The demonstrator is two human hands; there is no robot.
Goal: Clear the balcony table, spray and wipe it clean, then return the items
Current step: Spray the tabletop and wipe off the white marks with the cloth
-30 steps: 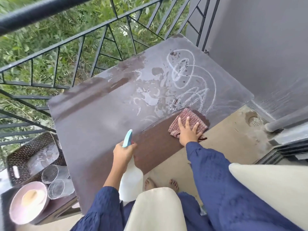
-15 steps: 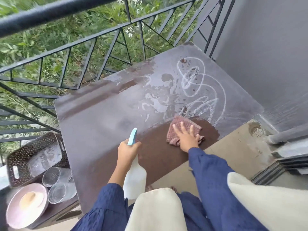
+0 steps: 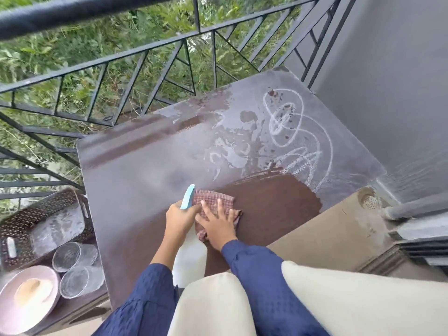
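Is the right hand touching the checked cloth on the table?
Touching. The head view shows the right hand pressed flat on the checked cloth, its spread fingers lying directly on the fabric, with no gap visible.

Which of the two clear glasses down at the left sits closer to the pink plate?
The lower glass, right beside the pink plate. The other glass sits farther up, next to the dark basket.

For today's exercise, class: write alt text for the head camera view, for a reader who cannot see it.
A right hand presses a checked cloth flat on a brown balcony table, beside a dark wiped patch; white scribbles remain further back. The left hand grips a spray bottle; glasses and a basket wait nearby.
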